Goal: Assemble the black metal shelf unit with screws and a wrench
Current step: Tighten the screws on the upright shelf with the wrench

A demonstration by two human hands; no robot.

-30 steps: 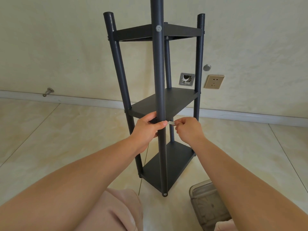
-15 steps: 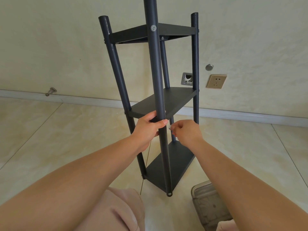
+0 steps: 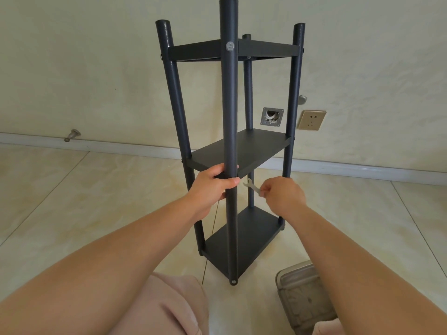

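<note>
The left hand [image 3: 212, 183] has its grip wrapped around the front pole [image 3: 229, 141] of the black shelf [image 3: 242, 153], right where the middle board [image 3: 254, 148] meets the pole. The thumb lies across the front of the pole and the fingers curl behind it. The right hand [image 3: 281, 197] has a pinching grip on one end of a small silver wrench [image 3: 251, 186]. The open end of the wrench points up and to the left, near the pole but not touching it.

The shelf stands on the tiled floor [image 3: 84, 201], close to the wall [image 3: 96, 68]. It has four poles and three boards: top, middle and bottom. A round silver screw [image 3: 230, 46] shows on the front pole at the top board. Another small screw [image 3: 233, 282] sits at the foot of that pole.

A clear plastic box [image 3: 302, 293] rests on the floor just right of the shelf's foot. A wall plug [image 3: 312, 120] and a metal plate [image 3: 272, 117] are on the wall behind. The person's knees in pink cloth [image 3: 169, 308] show at the bottom.
</note>
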